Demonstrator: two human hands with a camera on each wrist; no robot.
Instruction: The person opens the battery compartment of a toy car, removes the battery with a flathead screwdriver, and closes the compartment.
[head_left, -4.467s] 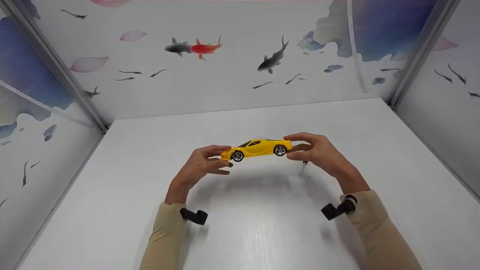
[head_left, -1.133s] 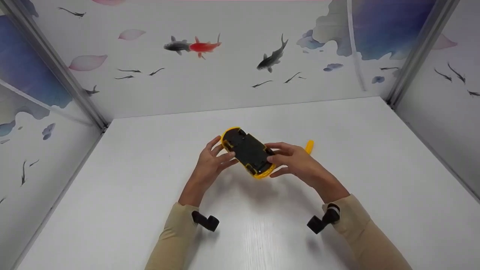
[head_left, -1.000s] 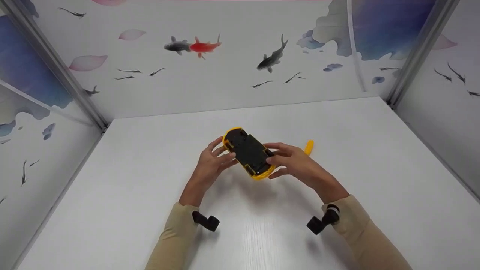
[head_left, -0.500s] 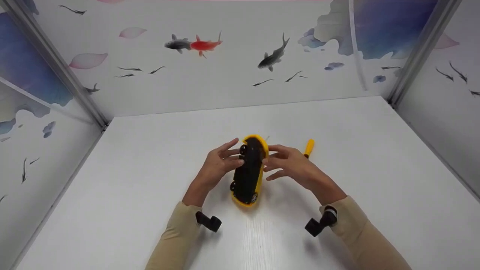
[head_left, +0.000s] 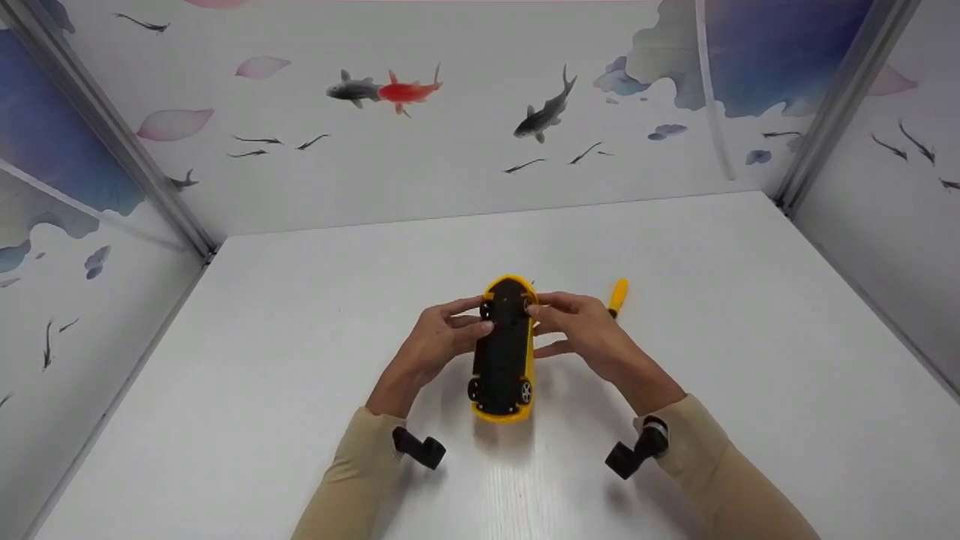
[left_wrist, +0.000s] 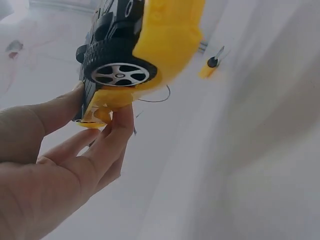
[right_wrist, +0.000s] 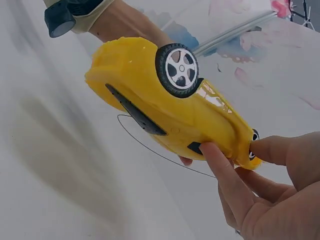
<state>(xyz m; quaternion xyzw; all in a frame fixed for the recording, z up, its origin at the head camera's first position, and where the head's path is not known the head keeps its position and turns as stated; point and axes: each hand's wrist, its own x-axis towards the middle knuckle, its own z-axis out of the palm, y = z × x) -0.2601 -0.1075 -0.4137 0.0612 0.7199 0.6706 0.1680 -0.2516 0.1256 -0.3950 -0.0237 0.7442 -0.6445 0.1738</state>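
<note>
A yellow toy car [head_left: 501,352] is held off the table, its black underside and wheels turned toward the head camera. One end points away and the other hangs toward me. My left hand [head_left: 435,337] grips the far part from the left, thumb on the underside and fingers behind the body. From the right, my right hand [head_left: 592,326] pinches the same part, its thumb by a wheel. In the right wrist view the car's glossy body [right_wrist: 132,75] is seen from the side. A thin dark wire [right_wrist: 131,134] curves beside it.
A screwdriver [head_left: 618,296] with a yellow handle lies on the white table [head_left: 262,360], just beyond my right hand. White panels printed with fish [head_left: 409,92] stand at the back and both sides. Each wrist carries a small black camera [head_left: 420,448].
Earlier the car was held sideways, wheels down; it has since been turned over and swung lengthwise. In the last half second it straightened, its underside facing me more. Both hands kept hold.
</note>
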